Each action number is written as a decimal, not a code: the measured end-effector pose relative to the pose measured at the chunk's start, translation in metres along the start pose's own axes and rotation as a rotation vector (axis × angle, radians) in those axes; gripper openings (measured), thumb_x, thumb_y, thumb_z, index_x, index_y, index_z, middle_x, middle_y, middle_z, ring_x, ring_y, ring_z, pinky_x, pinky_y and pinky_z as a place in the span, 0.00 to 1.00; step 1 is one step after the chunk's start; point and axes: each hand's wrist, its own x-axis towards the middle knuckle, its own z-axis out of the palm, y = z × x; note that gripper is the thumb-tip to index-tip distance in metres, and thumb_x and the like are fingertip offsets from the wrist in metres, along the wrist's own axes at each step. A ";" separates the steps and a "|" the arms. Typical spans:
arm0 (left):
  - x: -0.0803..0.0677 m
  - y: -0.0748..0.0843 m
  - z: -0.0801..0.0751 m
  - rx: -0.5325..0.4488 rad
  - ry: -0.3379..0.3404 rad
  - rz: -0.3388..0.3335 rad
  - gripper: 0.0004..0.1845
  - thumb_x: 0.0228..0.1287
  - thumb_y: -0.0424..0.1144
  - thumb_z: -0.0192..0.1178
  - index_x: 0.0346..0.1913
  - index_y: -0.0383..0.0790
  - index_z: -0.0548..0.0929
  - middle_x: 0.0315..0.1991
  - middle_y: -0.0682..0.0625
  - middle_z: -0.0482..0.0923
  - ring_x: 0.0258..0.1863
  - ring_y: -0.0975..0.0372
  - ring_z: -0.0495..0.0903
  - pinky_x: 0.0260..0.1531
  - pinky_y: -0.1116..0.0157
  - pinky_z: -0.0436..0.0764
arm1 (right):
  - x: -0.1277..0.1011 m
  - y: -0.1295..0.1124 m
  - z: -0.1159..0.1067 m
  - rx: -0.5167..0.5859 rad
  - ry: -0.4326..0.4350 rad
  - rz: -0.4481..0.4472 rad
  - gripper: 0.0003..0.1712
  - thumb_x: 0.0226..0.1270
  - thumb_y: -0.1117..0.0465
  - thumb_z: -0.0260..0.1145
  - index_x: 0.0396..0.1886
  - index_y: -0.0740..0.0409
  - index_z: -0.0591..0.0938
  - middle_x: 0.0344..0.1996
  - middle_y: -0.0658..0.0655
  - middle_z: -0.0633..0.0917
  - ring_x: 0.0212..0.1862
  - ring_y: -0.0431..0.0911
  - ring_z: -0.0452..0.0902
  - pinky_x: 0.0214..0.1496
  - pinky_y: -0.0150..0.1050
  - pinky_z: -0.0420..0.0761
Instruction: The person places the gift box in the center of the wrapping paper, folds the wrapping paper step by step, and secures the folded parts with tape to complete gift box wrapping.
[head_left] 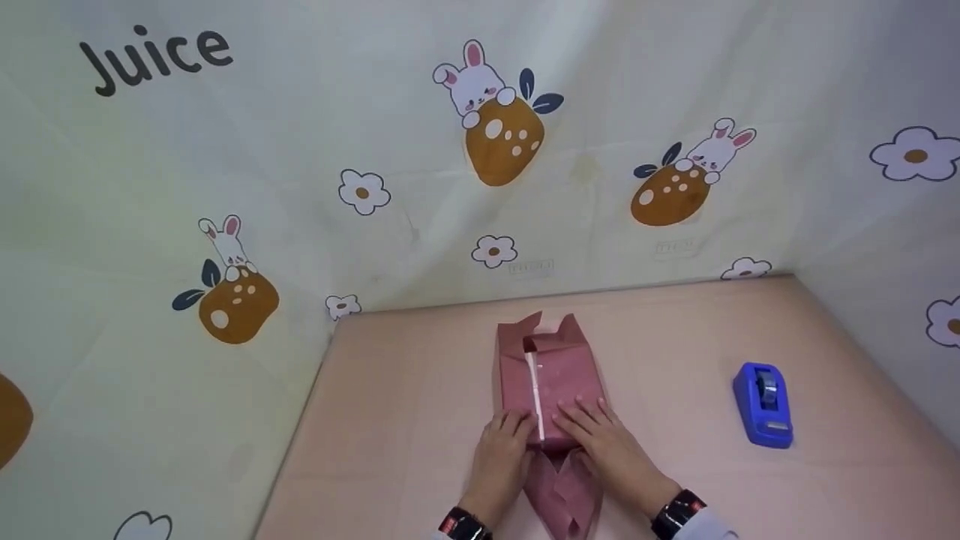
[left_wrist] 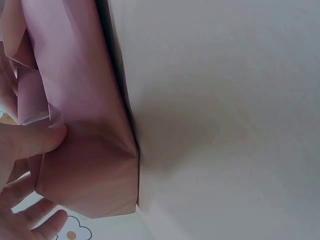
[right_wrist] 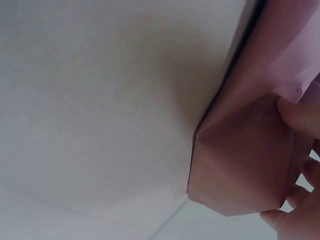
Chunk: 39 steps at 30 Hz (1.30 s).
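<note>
A box-shaped package in dusty-pink wrapping paper (head_left: pixel 566 367) lies lengthwise on the table, a pale strip running along its top seam. Loose paper flaps stand up at its far end. At the near end the paper folds into a pointed flap (head_left: pixel 566 491), also seen in the left wrist view as a creased end flap (left_wrist: pixel 95 180). My left hand (head_left: pixel 504 450) grips the near left corner, fingers over the top and thumb against the folded paper. On the near right corner, my right hand (head_left: pixel 604 442) holds likewise, its thumb pressing the fold (right_wrist: pixel 250 135).
A blue tape dispenser (head_left: pixel 763 405) with a roll in it stands on the table (head_left: pixel 675 337) to the right of the package. Printed cloth walls (head_left: pixel 420 150) with rabbits and flowers border the table at the back and sides.
</note>
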 end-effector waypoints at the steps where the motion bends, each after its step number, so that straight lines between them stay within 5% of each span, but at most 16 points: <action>1: 0.001 0.000 0.000 -0.003 0.017 0.007 0.21 0.42 0.37 0.69 0.45 0.43 0.80 0.44 0.51 0.75 0.46 0.58 0.73 0.45 0.61 0.76 | 0.000 -0.001 0.001 -0.001 0.023 -0.011 0.33 0.45 0.62 0.71 0.56 0.52 0.76 0.57 0.53 0.75 0.58 0.54 0.70 0.58 0.52 0.69; 5: 0.002 0.000 -0.001 -0.002 0.081 0.041 0.14 0.43 0.36 0.68 0.37 0.44 0.80 0.37 0.51 0.73 0.38 0.60 0.73 0.36 0.65 0.75 | 0.002 -0.004 0.003 -0.003 0.122 -0.042 0.26 0.41 0.65 0.71 0.46 0.53 0.81 0.46 0.52 0.79 0.48 0.48 0.72 0.49 0.43 0.73; 10: 0.001 -0.001 0.002 -0.028 0.143 0.085 0.11 0.42 0.36 0.67 0.32 0.45 0.78 0.28 0.54 0.71 0.29 0.63 0.70 0.29 0.69 0.70 | 0.006 -0.004 0.009 -0.037 0.230 -0.084 0.13 0.43 0.66 0.66 0.32 0.55 0.79 0.33 0.51 0.75 0.35 0.45 0.68 0.35 0.37 0.66; 19: -0.005 0.010 0.006 0.058 0.089 0.011 0.12 0.43 0.36 0.66 0.31 0.46 0.74 0.21 0.56 0.75 0.20 0.65 0.70 0.14 0.73 0.65 | 0.000 -0.014 0.015 -0.196 0.345 -0.024 0.16 0.40 0.64 0.65 0.34 0.53 0.76 0.14 0.47 0.77 0.18 0.41 0.69 0.29 0.35 0.63; 24: -0.011 0.015 0.011 0.076 0.108 -0.011 0.11 0.42 0.39 0.67 0.28 0.48 0.75 0.18 0.57 0.76 0.14 0.66 0.70 0.09 0.73 0.63 | -0.003 -0.018 0.017 -0.216 0.291 0.044 0.17 0.41 0.62 0.69 0.31 0.55 0.71 0.14 0.48 0.75 0.16 0.41 0.70 0.21 0.32 0.66; 30: -0.015 0.019 0.009 0.039 0.084 0.017 0.04 0.43 0.36 0.65 0.23 0.49 0.81 0.22 0.59 0.75 0.20 0.67 0.73 0.14 0.73 0.69 | -0.008 -0.019 0.017 -0.151 0.181 -0.048 0.09 0.42 0.68 0.62 0.27 0.55 0.76 0.24 0.48 0.76 0.27 0.40 0.72 0.28 0.33 0.72; 34: -0.017 0.018 0.005 0.011 0.013 0.065 0.06 0.42 0.30 0.62 0.24 0.46 0.80 0.23 0.57 0.74 0.24 0.67 0.75 0.18 0.72 0.72 | -0.011 -0.017 0.012 -0.090 0.109 -0.094 0.09 0.41 0.70 0.63 0.26 0.55 0.80 0.28 0.49 0.76 0.31 0.40 0.71 0.31 0.33 0.70; 39: -0.020 0.014 0.000 -0.025 -0.155 0.107 0.09 0.44 0.29 0.62 0.31 0.42 0.81 0.28 0.55 0.75 0.29 0.66 0.76 0.27 0.72 0.76 | -0.018 -0.014 0.006 -0.032 0.008 -0.154 0.17 0.37 0.71 0.64 0.34 0.56 0.80 0.38 0.52 0.77 0.41 0.43 0.72 0.39 0.37 0.74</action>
